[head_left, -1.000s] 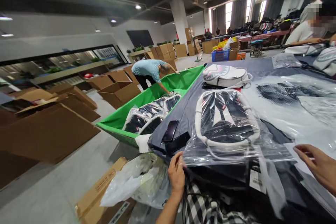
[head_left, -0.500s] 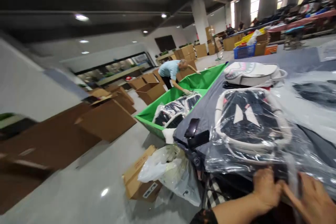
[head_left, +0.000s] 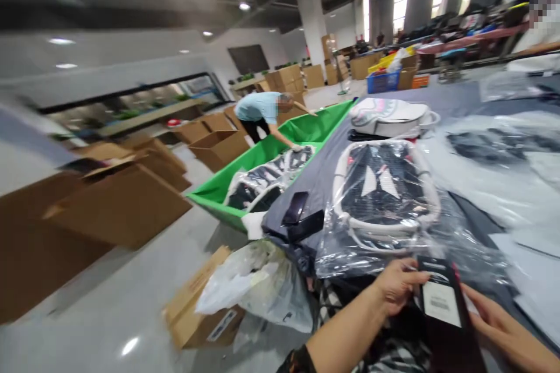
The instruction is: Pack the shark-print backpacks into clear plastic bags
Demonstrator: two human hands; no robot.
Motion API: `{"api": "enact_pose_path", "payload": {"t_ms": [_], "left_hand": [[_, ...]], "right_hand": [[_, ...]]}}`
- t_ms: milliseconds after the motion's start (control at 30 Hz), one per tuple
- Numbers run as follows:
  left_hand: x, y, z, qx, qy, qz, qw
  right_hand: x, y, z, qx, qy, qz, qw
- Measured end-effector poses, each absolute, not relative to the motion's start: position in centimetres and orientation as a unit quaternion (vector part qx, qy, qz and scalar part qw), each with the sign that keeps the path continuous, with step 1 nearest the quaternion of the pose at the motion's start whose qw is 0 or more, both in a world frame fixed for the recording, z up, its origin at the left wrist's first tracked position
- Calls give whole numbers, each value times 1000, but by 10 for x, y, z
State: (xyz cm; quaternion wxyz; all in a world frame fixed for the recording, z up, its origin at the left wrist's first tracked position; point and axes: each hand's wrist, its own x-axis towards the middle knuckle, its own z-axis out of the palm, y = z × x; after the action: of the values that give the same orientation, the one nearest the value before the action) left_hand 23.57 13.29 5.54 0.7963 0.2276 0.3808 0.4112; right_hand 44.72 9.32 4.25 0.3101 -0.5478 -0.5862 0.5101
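Observation:
My left hand (head_left: 396,287) pinches the left edge of a black tag card (head_left: 447,335) that carries a white barcode label (head_left: 441,302). At the card's right edge, my right hand (head_left: 496,317) grips with its fingers; part of this hand is out of the frame. Just beyond the hands, a dark backpack with white trim (head_left: 382,186) lies on the table in a clear plastic bag (head_left: 363,259). Behind it rests a white bag with a printed pattern (head_left: 387,116).
Two dark flat objects (head_left: 305,226) lie at the grey table's left edge. Left of it, a person in a light blue shirt (head_left: 258,108) leans over a green bin (head_left: 210,192) of wrapped bags. A white plastic sack (head_left: 262,285) and cardboard boxes (head_left: 122,204) stand on the floor.
The view has swung right. Earlier both hands were at the plastic bag's near edge with a clear strip between them; now the black tag card is held between them.

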Motion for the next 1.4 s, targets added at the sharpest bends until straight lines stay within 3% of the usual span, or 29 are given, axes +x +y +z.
{"api": "enact_pose_path", "payload": {"t_ms": [133, 433, 600, 733, 900, 1033, 1200, 1300, 1400], "left_hand": [[233, 129, 54, 214, 386, 409, 799], [257, 105, 44, 251, 397, 441, 764], [252, 107, 44, 245, 396, 416, 781], [246, 105, 39, 312, 454, 422, 720], [243, 107, 24, 395, 503, 406, 653], [243, 112, 20, 527, 564, 343, 536], [236, 104, 57, 781, 546, 97, 287], [239, 106, 87, 888, 453, 26, 80], [256, 128, 106, 964, 238, 95, -73]], "right_hand": [[430, 77, 77, -541, -493, 616, 290], [450, 77, 43, -614, -581, 397, 358], [431, 67, 33, -525, -551, 525, 382], [433, 68, 43, -494, -502, 593, 388], [453, 73, 51, -544, -514, 551, 369], [436, 64, 38, -610, -574, 385, 388], [422, 52, 16, -644, -639, 148, 394], [429, 47, 13, -659, -660, 22, 360], [432, 42, 17, -632, -692, -94, 334]]}}
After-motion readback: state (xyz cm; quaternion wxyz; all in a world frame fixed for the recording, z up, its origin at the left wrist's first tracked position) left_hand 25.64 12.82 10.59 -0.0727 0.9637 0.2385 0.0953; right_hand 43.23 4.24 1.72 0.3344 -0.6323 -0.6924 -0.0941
